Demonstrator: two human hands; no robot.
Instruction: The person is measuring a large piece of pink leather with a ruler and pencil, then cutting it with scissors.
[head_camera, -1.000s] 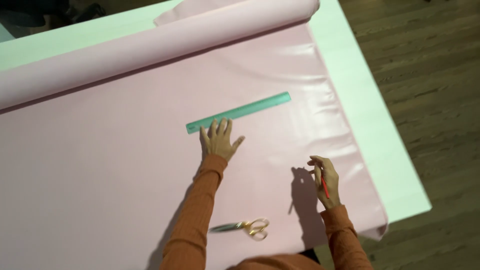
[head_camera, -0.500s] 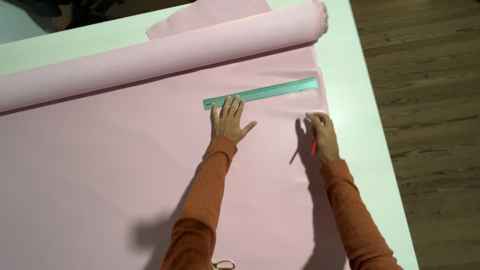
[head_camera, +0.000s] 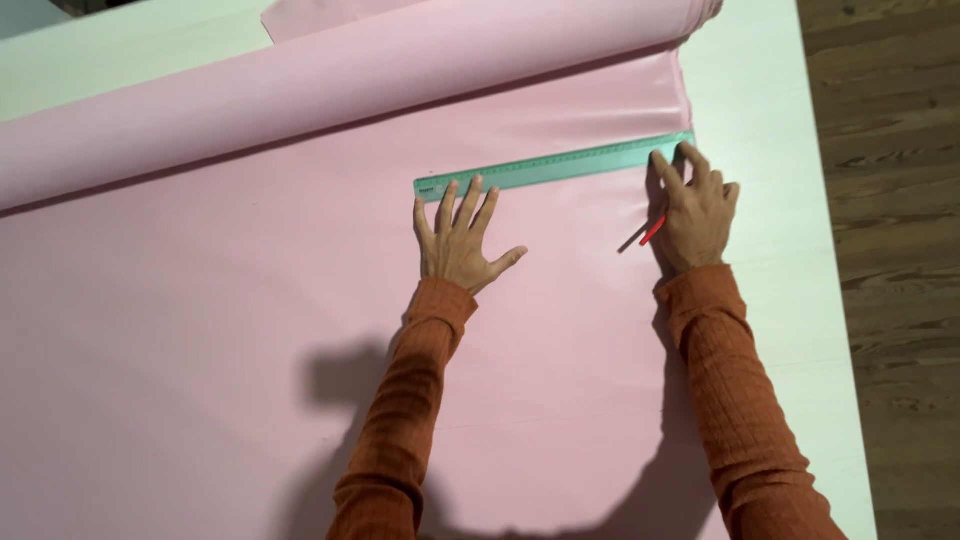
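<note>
A long green ruler (head_camera: 560, 166) lies across a sheet of pink fabric (head_camera: 200, 330) spread on a white table (head_camera: 770, 90). My left hand (head_camera: 458, 240) lies flat with fingers spread, its fingertips resting on the ruler's left end. My right hand (head_camera: 695, 212) touches the ruler's right end with its fingertips and holds a thin red pencil (head_camera: 652, 229) that sticks out to the left. Both arms wear rust-orange knit sleeves.
The thick roll of pink fabric (head_camera: 330, 90) lies across the back of the table, just beyond the ruler. The fabric's right edge runs close to the table's right edge. A dark wooden floor (head_camera: 895, 200) shows on the right.
Both hands and the ruler have shifted right, so the ruler's right end now reaches the fabric's edge. My right hand came up onto the ruler. The scissors have left the view.
</note>
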